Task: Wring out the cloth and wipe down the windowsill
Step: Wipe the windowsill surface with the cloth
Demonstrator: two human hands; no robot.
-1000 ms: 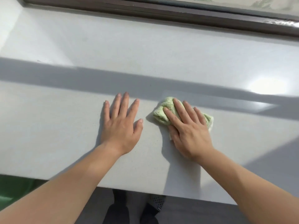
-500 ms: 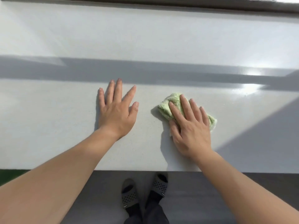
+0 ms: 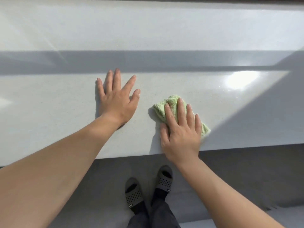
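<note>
Pale windowsill (image 3: pixel 49 104): right hand (image 3: pixel 181 134) pressed flat, fingers straight, on the bunched green cloth (image 3: pixel 160 109); left hand (image 3: pixel 117 102) lay splayed alongside, bracing; even pressure and overlapping strokes were advisable.

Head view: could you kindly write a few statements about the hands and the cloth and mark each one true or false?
1. The right hand presses the green cloth onto the windowsill with straight fingers. True.
2. The left hand grips a corner of the cloth. False: it rests flat on the bare sill, apart from the cloth.
3. The cloth lies spread out flat. False: it is bunched up under the fingers.
4. Two dark slippers show on the floor below the sill's near edge. True.
</note>
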